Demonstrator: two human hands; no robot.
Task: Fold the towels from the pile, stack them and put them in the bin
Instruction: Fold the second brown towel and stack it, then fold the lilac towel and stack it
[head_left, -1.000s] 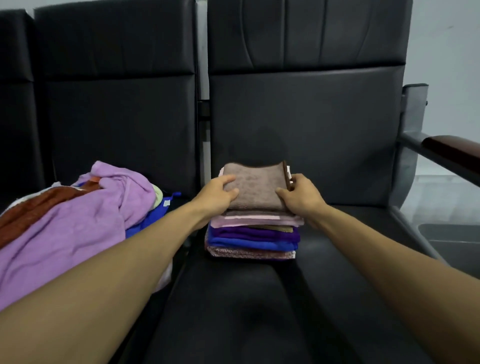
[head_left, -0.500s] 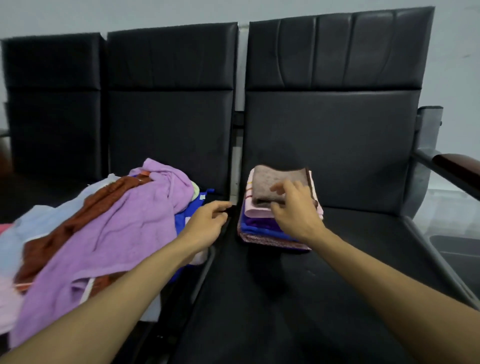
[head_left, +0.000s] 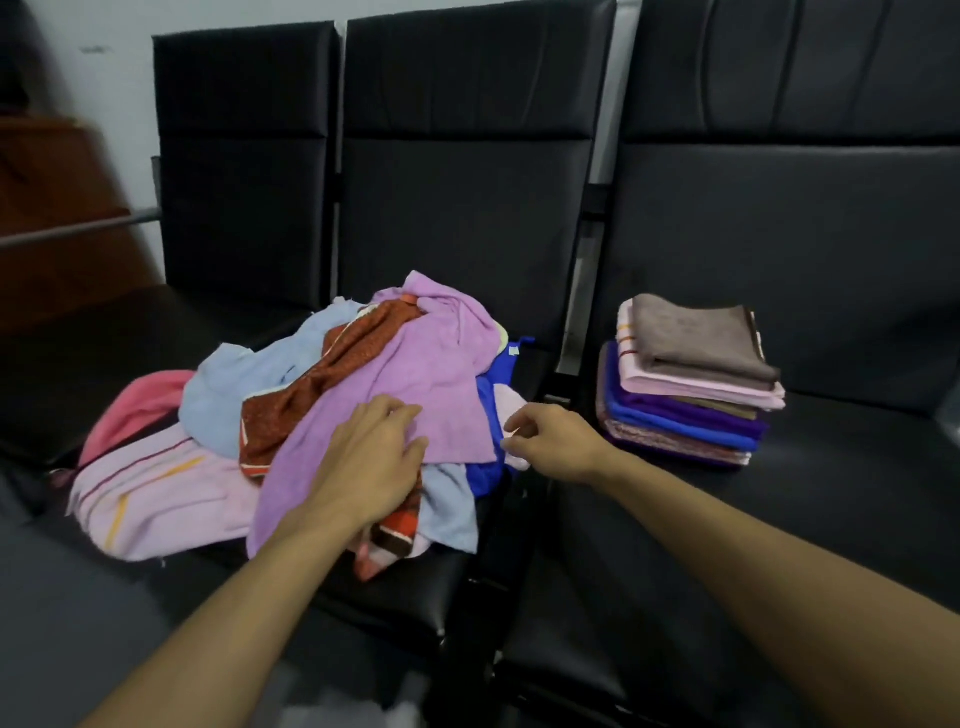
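Left hand (head_left: 371, 462) rests on the lilac towel (head_left: 415, 374), fingers loosely spread — right hand (head_left: 558, 441) curls beside a pale pink towel (head_left: 511, 410), pinch unclear. A small tag (head_left: 514, 352) on the blue towel (head_left: 485, 395) is too blurred to read.

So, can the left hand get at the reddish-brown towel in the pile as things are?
Probably yes, but only partly. The left hand rests on the purple towel, which covers much of the reddish-brown towel. Its upper part, beside the light blue towel, lies bare and could be gripped there.
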